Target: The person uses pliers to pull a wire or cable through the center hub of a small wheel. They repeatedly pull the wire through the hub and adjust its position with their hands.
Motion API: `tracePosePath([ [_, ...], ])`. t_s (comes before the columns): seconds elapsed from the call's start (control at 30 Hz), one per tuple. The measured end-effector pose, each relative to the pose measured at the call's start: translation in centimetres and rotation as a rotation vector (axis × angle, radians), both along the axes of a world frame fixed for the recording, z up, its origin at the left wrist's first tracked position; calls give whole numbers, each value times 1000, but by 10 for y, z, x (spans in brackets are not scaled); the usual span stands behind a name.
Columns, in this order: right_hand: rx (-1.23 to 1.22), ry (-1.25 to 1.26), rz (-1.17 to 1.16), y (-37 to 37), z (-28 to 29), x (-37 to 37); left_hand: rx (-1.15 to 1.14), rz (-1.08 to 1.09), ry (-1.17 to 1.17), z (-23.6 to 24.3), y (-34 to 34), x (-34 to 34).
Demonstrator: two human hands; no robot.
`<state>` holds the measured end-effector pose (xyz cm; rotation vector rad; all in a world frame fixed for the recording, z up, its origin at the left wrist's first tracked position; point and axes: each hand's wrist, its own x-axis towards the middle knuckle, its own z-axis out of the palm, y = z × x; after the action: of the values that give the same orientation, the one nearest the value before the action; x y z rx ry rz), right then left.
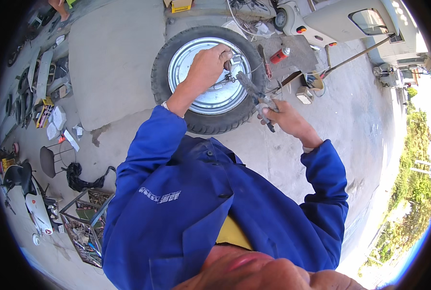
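Observation:
A motor wheel with a silver rim (196, 50) and a black treaded tyre (163, 58) lies flat on the ground before me. My left hand (206, 67) reaches over the rim, its fingers closed on a small metal part (235, 59) near the wheel's centre. Thin cables run beside that part. My right hand (288, 118) is wrapped round the grey handles of worn pliers (248, 86). Their dark jaws extend over the tyre's right side toward the left fingers. Whether the jaws touch the metal part or a cable, I cannot tell.
Right of the wheel lie a red spray can (279, 55), a red-handled tool (266, 67) and a small pale box (304, 95) on the ground. A light-coloured vehicle (341, 24) stands far right. At lower left is a metal-framed bin (87, 227) of scrap.

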<state>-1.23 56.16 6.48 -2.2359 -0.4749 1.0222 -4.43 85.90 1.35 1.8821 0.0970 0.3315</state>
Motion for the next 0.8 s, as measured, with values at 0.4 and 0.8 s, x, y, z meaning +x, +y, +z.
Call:
tracePosePath([
  [0.4, -2, 365, -69, 11, 35, -18, 201, -79, -113, 0, -4, -16],
  [0.8, -125, 468, -28, 20, 58, 11, 204, -102, -183, -5, -4, -18],
])
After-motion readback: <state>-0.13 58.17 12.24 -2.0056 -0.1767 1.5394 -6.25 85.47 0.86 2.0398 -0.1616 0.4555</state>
